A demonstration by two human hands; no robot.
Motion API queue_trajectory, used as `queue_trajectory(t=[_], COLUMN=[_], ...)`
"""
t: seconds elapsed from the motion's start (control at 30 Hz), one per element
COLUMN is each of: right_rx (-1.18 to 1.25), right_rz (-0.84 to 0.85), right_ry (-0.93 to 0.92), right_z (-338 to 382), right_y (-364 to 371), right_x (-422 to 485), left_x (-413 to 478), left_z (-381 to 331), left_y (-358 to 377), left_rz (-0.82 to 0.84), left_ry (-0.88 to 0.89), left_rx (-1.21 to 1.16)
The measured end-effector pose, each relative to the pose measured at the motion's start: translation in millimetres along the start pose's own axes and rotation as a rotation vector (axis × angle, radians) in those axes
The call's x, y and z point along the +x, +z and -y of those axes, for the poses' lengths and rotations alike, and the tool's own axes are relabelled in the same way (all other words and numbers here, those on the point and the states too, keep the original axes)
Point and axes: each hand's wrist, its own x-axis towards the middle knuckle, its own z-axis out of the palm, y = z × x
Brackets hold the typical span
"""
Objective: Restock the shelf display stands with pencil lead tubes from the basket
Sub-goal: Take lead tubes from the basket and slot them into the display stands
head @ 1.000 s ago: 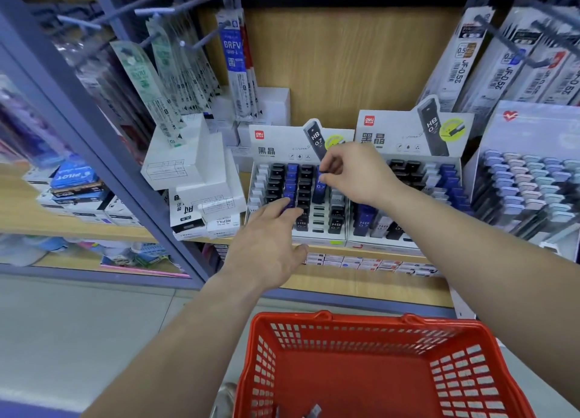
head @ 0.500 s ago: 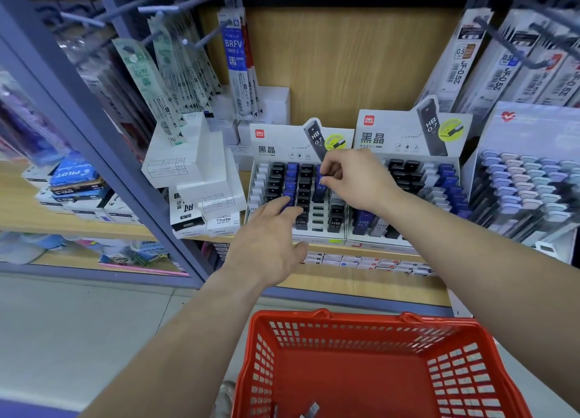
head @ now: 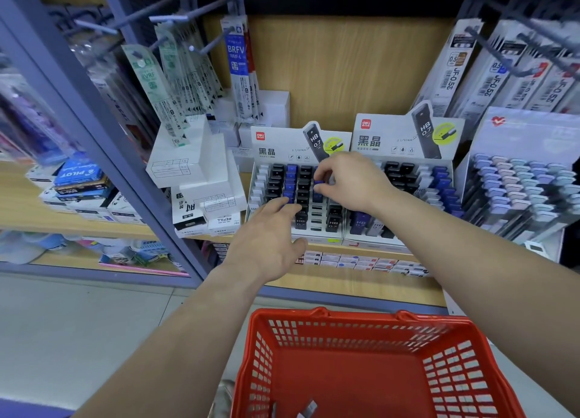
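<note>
Two white display stands sit side by side on the wooden shelf. The left stand holds rows of white, black and blue lead tubes, and so does the right stand. My right hand pinches a blue lead tube over a blue column of the left stand. My left hand rests flat on the front of that stand, fingers spread over the tubes. The red basket is below, with a couple of loose tubes on its bottom.
A third stand with pastel tubes stands at the right. Hanging refill packs and more packs overhang the shelf on pegs. White boxes are stacked left of the stands. A purple shelf post runs diagonally at left.
My right hand has shifted slightly down and left over the left stand, pushing the blue tube lower into its column. My left hand has stayed in place on the stand's front.
</note>
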Motion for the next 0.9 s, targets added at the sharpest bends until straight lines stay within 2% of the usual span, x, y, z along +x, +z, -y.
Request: queue_trajectory(t=[0.23, 0.43, 0.7, 0.9], right_rx=[0.095, 0.155, 0.154, 0.155], right_rz=[-0.164, -0.162, 0.044, 0.429], right_ry=[0.012, 0.066, 0.222, 0.314], right_z=[17, 18, 2, -26], right_y=[-20, -11, 71, 166], right_x=[-63, -151, -250, -302], left_x=[-45, -96, -161, -179], left_z=[1, 7, 32, 42], left_y=[-16, 6, 115, 218], left_rz=[-0.109, 0.028, 0.295, 0.478], left_ry=[0.035, 0.009, -0.091, -0.241], left_rx=[-0.025, -0.029, 0.004, -0.12])
